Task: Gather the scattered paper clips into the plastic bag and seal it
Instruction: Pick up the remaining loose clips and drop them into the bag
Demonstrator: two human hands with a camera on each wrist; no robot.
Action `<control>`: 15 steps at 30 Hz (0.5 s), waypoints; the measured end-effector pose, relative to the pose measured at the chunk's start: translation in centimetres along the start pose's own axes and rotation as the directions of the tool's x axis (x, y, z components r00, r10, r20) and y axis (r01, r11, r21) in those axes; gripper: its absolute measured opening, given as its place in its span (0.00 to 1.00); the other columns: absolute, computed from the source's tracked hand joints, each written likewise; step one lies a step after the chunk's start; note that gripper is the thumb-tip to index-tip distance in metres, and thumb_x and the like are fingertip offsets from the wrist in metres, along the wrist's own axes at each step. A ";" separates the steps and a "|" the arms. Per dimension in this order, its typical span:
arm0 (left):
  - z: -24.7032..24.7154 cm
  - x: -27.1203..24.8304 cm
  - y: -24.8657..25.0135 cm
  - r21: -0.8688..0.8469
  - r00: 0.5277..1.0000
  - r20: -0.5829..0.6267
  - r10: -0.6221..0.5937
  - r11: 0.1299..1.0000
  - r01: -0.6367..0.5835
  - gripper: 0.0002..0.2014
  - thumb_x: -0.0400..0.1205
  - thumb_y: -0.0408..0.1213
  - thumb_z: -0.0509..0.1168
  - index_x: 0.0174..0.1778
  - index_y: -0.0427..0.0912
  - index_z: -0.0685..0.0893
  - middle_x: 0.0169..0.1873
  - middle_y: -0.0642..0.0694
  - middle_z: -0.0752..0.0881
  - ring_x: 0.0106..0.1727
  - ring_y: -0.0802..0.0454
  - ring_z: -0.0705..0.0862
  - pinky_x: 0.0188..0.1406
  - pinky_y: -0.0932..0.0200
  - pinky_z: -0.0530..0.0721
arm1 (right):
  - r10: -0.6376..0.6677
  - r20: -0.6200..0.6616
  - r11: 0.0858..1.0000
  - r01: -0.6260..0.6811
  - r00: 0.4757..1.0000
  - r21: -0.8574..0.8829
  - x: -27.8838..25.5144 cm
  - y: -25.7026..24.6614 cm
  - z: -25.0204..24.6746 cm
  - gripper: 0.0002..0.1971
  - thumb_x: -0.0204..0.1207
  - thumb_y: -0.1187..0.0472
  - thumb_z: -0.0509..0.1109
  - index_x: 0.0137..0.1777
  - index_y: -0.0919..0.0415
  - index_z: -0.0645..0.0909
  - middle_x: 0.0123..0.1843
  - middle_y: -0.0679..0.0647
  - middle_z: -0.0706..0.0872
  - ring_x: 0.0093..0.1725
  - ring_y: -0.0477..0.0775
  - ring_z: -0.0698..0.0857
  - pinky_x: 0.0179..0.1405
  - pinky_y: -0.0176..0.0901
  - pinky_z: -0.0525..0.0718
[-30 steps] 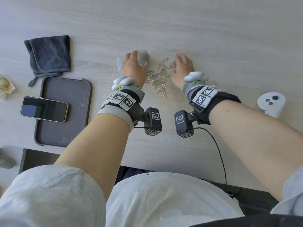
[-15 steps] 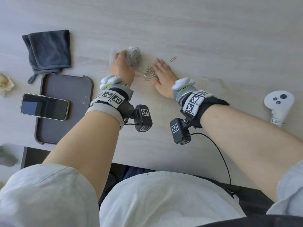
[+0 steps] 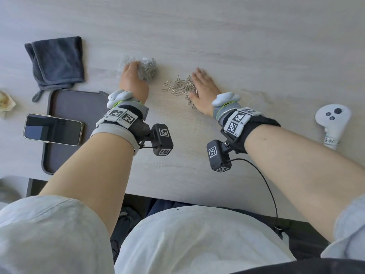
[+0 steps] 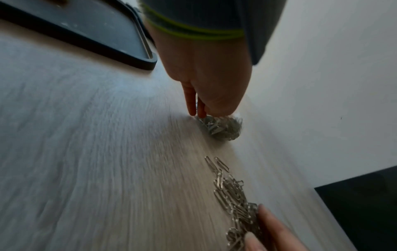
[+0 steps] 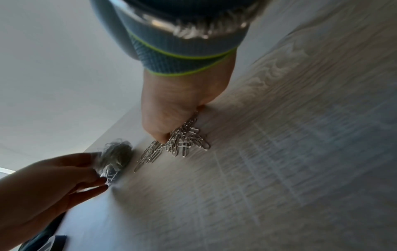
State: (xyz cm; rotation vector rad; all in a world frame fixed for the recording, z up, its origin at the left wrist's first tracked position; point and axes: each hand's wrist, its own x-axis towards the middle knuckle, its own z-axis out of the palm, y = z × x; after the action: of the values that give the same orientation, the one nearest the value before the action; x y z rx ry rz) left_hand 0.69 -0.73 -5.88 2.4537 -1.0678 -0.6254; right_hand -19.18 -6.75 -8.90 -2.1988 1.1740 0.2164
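A clear plastic bag bulging with paper clips lies on the pale wooden table. My left hand pinches its crumpled left part; the left wrist view shows the fingers closed on the bag. To the right, a heap of loose silver paper clips lies a short gap from the bag. My right hand lies flat with straight fingers against the heap's right side. In the right wrist view the clips bunch under that hand, with the bag beyond.
A folded dark grey towel lies at the back left. In front of it sits a dark tray with a phone across its left rim. A white controller rests at the right. The table's front edge is near my body.
My right hand swept the scattered clips leftward toward the bag, and they now form a tighter heap beside its palm. The left hand kept its hold on the bag.
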 end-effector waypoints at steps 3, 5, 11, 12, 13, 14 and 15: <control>0.2 -0.4 0.5 -0.121 0.999 -0.022 0.046 0.991 -0.048 0.26 0.76 0.19 0.52 0.69 0.41 0.72 0.68 0.43 0.76 0.68 0.48 0.75 0.67 0.59 0.73 | -0.014 -0.086 0.998 0.009 0.996 -0.056 -1.0 0.2 0.0 0.32 0.81 0.52 0.60 0.81 0.62 0.55 0.84 0.59 0.56 0.84 0.60 0.54 0.83 0.52 0.53; 0.5 -0.7 1.1 -0.170 0.993 -0.042 0.108 0.979 -0.114 0.24 0.76 0.21 0.53 0.67 0.41 0.74 0.65 0.44 0.79 0.65 0.47 0.77 0.67 0.57 0.75 | 0.055 -0.206 0.998 -0.061 0.977 -0.025 -1.8 0.6 -0.5 0.29 0.77 0.52 0.65 0.76 0.61 0.65 0.78 0.60 0.67 0.76 0.63 0.67 0.73 0.53 0.67; 1.1 -0.3 2.2 -0.193 0.981 -0.066 0.184 0.962 -0.194 0.15 0.79 0.33 0.61 0.62 0.45 0.79 0.55 0.46 0.85 0.43 0.52 0.79 0.52 0.64 0.74 | 0.154 -0.130 0.972 -0.127 0.979 0.199 -2.4 0.1 -0.5 0.41 0.64 0.48 0.80 0.74 0.60 0.64 0.69 0.58 0.67 0.62 0.56 0.77 0.60 0.46 0.78; 1.2 -0.3 2.2 -0.192 0.978 -0.072 0.196 0.959 -0.207 0.15 0.79 0.35 0.62 0.61 0.45 0.80 0.54 0.46 0.85 0.42 0.53 0.79 0.50 0.64 0.75 | 0.148 -0.125 0.975 -0.124 0.981 0.184 -2.1 -0.1 -0.3 0.44 0.62 0.48 0.81 0.74 0.60 0.63 0.69 0.58 0.67 0.62 0.55 0.77 0.60 0.45 0.79; 1.3 -0.2 2.1 -0.193 0.976 -0.073 0.205 0.957 -0.215 0.15 0.79 0.35 0.62 0.61 0.45 0.80 0.54 0.46 0.85 0.41 0.53 0.79 0.49 0.63 0.75 | 0.141 -0.123 0.979 -0.120 0.982 0.166 -1.8 -0.4 -0.1 0.46 0.61 0.48 0.81 0.75 0.60 0.62 0.69 0.58 0.67 0.62 0.56 0.76 0.60 0.46 0.80; 1.4 -0.2 2.1 -0.195 0.977 -0.064 0.205 0.957 -0.213 0.15 0.79 0.35 0.62 0.61 0.46 0.80 0.54 0.47 0.85 0.40 0.53 0.78 0.48 0.63 0.75 | 0.134 -0.120 0.982 -0.116 0.984 0.152 -1.3 -0.8 0.1 0.47 0.61 0.48 0.81 0.76 0.60 0.61 0.70 0.59 0.66 0.63 0.56 0.76 0.61 0.46 0.80; 1.5 -0.1 2.0 -0.197 0.979 -0.050 0.199 0.959 -0.205 0.15 0.79 0.34 0.61 0.62 0.45 0.79 0.55 0.47 0.85 0.40 0.52 0.79 0.47 0.64 0.75 | 0.129 -0.117 0.982 -0.111 0.985 0.150 -0.9 -1.2 0.2 0.48 0.61 0.47 0.81 0.77 0.60 0.60 0.70 0.59 0.66 0.65 0.56 0.75 0.62 0.46 0.79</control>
State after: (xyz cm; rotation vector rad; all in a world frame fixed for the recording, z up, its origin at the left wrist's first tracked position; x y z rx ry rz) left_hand -1.35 -2.15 -6.07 2.1418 -1.1647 -0.5976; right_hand -18.75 -5.60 -8.15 -2.0437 1.3513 0.0414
